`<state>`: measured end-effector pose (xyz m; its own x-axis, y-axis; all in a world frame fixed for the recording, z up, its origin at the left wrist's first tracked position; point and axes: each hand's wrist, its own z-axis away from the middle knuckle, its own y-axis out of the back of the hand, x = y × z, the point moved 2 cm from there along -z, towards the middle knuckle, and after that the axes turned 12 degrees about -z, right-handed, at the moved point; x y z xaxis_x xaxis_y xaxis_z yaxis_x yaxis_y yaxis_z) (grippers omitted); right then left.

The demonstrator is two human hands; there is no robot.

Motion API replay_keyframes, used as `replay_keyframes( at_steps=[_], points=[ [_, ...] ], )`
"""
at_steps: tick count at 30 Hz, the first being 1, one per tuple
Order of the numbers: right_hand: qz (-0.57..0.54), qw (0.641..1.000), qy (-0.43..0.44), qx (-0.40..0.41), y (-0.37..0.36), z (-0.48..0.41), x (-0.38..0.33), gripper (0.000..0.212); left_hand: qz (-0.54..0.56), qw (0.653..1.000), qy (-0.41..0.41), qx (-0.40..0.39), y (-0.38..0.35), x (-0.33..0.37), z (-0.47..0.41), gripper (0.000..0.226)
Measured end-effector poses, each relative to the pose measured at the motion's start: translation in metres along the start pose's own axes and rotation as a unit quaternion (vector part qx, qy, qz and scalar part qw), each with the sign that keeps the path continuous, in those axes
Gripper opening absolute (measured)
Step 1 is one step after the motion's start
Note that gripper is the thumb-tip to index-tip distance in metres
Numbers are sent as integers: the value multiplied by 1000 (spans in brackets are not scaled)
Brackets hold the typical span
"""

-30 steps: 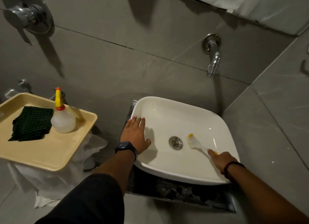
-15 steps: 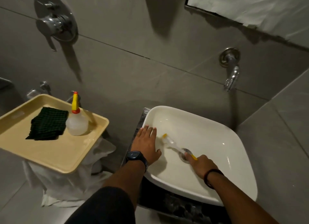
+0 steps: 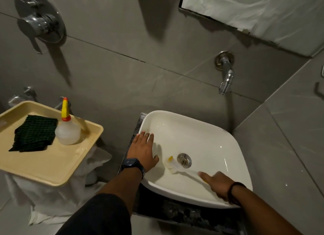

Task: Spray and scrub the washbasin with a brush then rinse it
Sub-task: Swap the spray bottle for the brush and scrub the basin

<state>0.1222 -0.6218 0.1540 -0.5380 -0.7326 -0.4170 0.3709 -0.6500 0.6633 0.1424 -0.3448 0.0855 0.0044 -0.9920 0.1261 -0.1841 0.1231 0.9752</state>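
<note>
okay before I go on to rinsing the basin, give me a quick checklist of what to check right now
1. Brush in the right hand: ok, gripped by the handle, bristles on the bowl beside the drain.
2. Left hand steadying the washbasin: ok, flat on the left rim.
3. Tap over the basin: ok; no water running.
4. Drain open: ok, no plug in sight.
5. Spray bottle put away: ok, upright on the tray.
6. Scrubbing complete: cannot tell.
</note>
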Motion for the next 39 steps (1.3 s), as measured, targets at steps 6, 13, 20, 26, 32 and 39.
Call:
replay_keyframes(
  at_steps=[6,13,20,26,32,39],
  points=[
    [25,993,43,105,-31,-23,-24,73,2,1000,2,7,0,2,0,85],
    [34,975,-43,214,20,1,28,76,18,1000,-22,4,-1,25,5,86],
    [-44,993,-102,50,23,23,32,60,0,1000,1,-2,1,-2,0,86],
    [-36,999,10,12,-43,9,-24,64,9,1000,-3,-1,4,1,2,87],
    [-34,988,-13,152,-10,-25,-16,77,17,1000,5,9,3,-2,2,85],
    [-35,989,-141,-41,35,19,36,64,2,999,14,-33,11,-4,12,79]
  ],
)
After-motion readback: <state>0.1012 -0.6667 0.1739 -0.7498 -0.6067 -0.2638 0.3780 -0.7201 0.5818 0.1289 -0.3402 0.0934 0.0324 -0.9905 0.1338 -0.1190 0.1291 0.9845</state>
